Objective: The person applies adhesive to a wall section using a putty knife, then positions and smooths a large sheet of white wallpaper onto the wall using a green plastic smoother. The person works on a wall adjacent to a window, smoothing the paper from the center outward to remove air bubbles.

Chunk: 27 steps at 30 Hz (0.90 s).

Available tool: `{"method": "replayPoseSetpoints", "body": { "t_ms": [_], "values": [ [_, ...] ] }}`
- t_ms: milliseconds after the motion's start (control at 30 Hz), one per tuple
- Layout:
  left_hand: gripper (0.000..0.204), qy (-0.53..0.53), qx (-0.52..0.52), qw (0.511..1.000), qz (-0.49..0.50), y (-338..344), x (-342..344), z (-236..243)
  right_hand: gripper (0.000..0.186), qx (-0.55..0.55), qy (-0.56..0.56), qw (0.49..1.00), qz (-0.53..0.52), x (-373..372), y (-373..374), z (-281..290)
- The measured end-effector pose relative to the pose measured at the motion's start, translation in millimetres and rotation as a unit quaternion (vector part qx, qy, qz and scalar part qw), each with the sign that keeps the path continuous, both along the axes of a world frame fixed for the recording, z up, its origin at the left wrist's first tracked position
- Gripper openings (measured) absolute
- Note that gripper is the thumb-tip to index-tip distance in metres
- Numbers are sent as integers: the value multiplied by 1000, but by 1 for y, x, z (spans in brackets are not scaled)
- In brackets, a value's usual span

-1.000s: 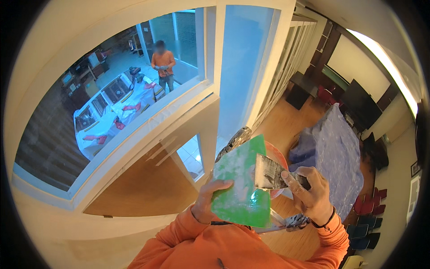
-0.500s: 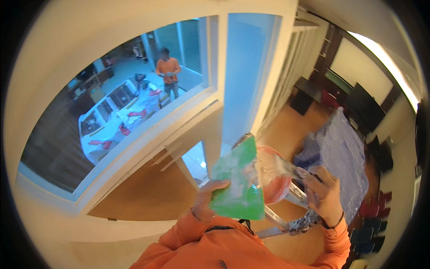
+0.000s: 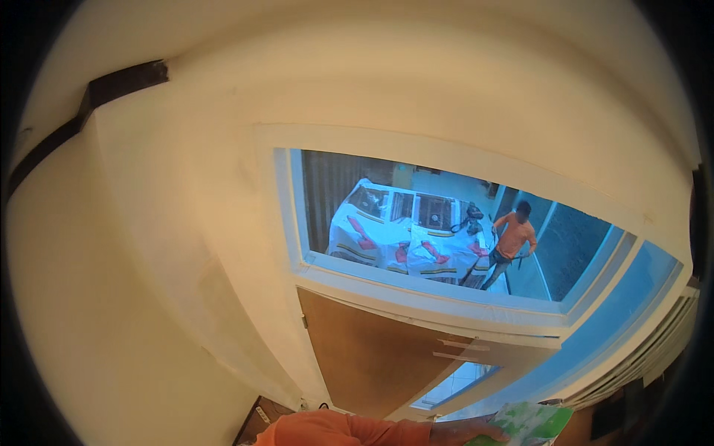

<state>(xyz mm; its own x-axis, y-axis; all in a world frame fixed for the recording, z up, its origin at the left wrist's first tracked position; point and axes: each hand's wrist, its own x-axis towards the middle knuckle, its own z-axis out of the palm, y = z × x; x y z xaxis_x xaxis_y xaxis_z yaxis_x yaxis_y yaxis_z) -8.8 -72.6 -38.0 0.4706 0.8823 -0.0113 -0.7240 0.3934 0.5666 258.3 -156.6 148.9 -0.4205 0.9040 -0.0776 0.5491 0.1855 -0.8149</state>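
At the lower edge, my left hand (image 3: 467,432) grips the green board (image 3: 535,421), which is smeared with pale paste. The board is partly cut off by the frame's edge. My orange sleeve crosses to its left. My right hand is out of view, along with the scraper seen earlier.
A cream wall (image 3: 186,208) surrounds the interior window (image 3: 446,293) above a brown door (image 3: 372,349). Through the glass, another person (image 3: 513,238) in orange stands beside a draped table (image 3: 387,241). A dark trim strip (image 3: 126,78) runs high on the left. Slatted blinds (image 3: 639,346) are at right.
My view has swung up and left onto the wall. The board sits lower in frame; my right hand, scraper and red bucket have left view. The person behind the glass has changed posture.
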Motion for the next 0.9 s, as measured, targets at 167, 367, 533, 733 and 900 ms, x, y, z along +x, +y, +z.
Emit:
{"method": "replayPoseSetpoints", "body": {
  "t_ms": [167, 367, 533, 733, 900],
  "values": [
    [33, -1, 1, 999, 34, -1, -7, -5, 47, 14, -3, 999, 31, -7, 14, 2],
    [26, 7, 8, 998, 56, 0, -13, -10, 44, 21, 7, 999, 40, -12, 13, 1],
    [28, -22, -33, 999, -26, 11, 11, -63, 42, 36, 43, 996, 64, -8, 14, -6],
    [31, -25, -11, 999, -20, -21, 6, 21, 40, 53, 53, 995, 64, 2, 6, -6],
    [33, -16, 29, 999, -43, -25, -2, 28, 38, 57, -45, 997, -36, 12, 2, 9]
  ]
}}
